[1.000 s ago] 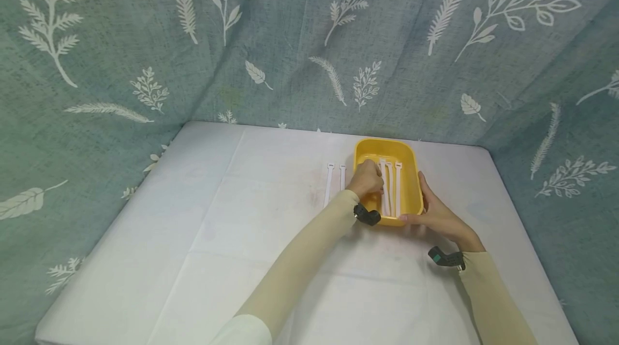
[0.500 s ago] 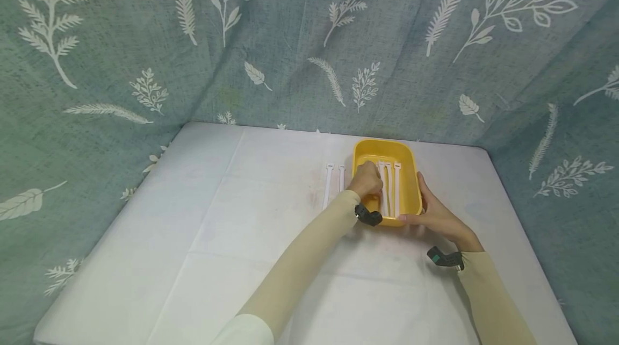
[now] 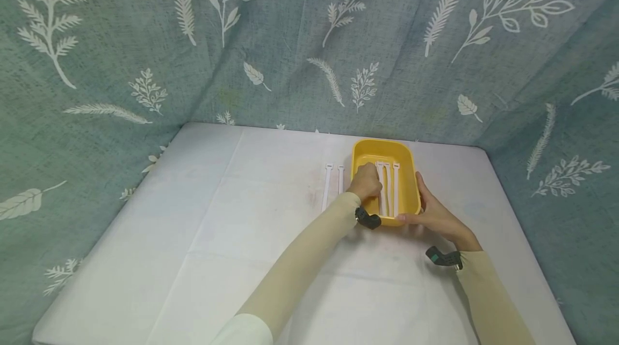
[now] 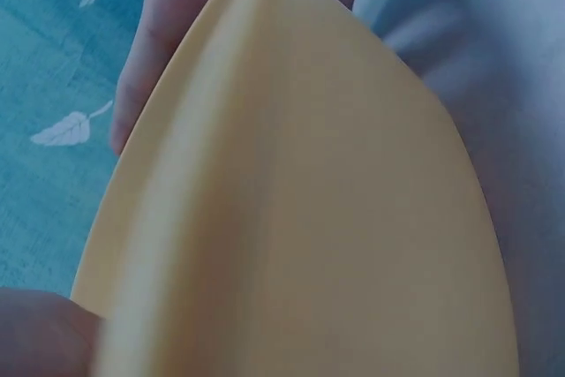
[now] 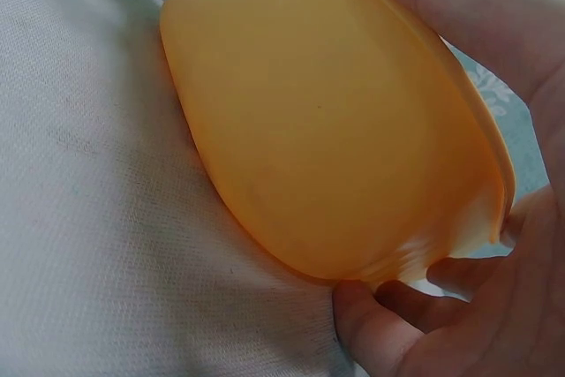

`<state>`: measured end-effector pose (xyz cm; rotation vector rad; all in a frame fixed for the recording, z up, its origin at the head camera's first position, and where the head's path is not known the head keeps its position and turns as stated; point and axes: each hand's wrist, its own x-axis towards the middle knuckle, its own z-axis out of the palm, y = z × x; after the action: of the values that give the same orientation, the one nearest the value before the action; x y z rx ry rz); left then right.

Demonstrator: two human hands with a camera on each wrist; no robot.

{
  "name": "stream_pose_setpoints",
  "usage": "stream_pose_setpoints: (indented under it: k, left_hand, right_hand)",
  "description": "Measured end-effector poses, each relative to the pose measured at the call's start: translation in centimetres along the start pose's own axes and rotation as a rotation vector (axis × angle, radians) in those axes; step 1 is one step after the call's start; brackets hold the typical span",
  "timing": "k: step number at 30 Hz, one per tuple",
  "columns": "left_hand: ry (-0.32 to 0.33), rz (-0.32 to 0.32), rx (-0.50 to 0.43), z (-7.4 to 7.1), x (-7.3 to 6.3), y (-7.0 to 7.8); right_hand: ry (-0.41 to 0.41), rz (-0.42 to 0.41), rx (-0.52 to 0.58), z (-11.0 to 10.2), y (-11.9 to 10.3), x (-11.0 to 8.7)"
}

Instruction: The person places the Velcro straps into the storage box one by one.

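A yellow plastic tray point(image 3: 408, 159) stands toward the back right, holding several white cable ties point(image 3: 396, 189) laid lengthwise. My left hand point(image 3: 366, 181) reaches in over its left side with fingers curled down, pinching the leftmost cable tie point(image 3: 380, 173); the fingertips are hidden. With my right hand point(image 3: 437, 218) I grip the tray's near right corner, thumb at the front rim and fingers along the right wall. The right wrist view shows those fingers point(image 5: 380, 328) against the tray's wall point(image 5: 309, 112). In the left wrist view the tray wall point(image 4: 371, 174) hides the left fingertips.
Two more cable ties point(image 3: 327, 186) lie side by side on the white-covered table point(image 3: 232, 227), left of the tray; my left forearm partly covers one. A blue-green leaf-print curtain point(image 3: 290, 92) hangs close behind the tray and along both sides.
The leftmost cable tie in the tray has shifted slightly toward me together with my left hand. My right hand keeps its grip on the tray corner.
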<state>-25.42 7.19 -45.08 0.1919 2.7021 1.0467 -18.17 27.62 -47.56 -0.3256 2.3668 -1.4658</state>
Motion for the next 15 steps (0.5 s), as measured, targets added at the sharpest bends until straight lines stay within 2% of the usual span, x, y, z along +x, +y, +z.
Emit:
stream_pose_setpoints:
  k: [4,7,10,15]
  left_hand:
    - [-0.004,0.021,-0.021,-0.4,-0.2,0.0]
    - [-0.016,0.053,-0.080,-0.9,-0.6,0.2]
    - [-0.041,0.089,-0.156,-1.9,-1.3,0.6]
    - [-0.064,0.115,-0.261,-3.9,-2.5,1.2]
  right_hand:
    - [-0.002,0.004,0.006,0.0,0.0,0.0]
    - [-0.001,0.018,0.004,0.0,-0.1,-0.1]
    - [-0.002,0.025,0.000,-0.1,-0.1,-0.2]
    - [0.002,0.036,-0.022,-0.1,-0.3,-0.2]
